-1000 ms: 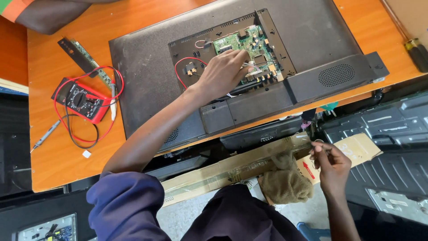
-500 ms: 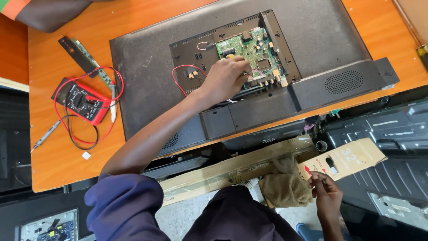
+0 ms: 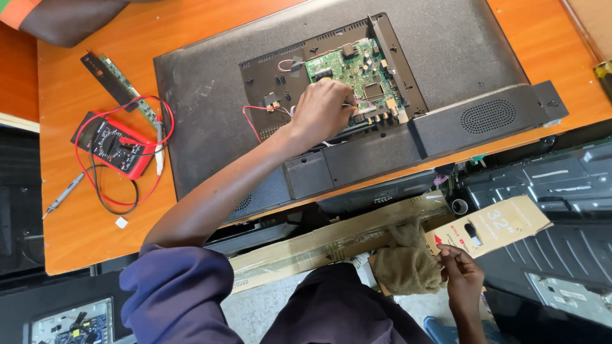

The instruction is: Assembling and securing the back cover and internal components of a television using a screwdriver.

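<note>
Left hand (image 3: 323, 109), fingers curled, rests on the green circuit board (image 3: 354, 73); right hand (image 3: 462, 277) pinches a tan cloth (image 3: 405, 264) well below.

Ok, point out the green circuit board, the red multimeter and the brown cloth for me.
green circuit board (image 3: 366, 67), head view, on its bare middle above the left hand.
red multimeter (image 3: 115, 145), head view, on the dial face.
brown cloth (image 3: 407, 264), head view, on its bunched middle beside the right hand.
</note>
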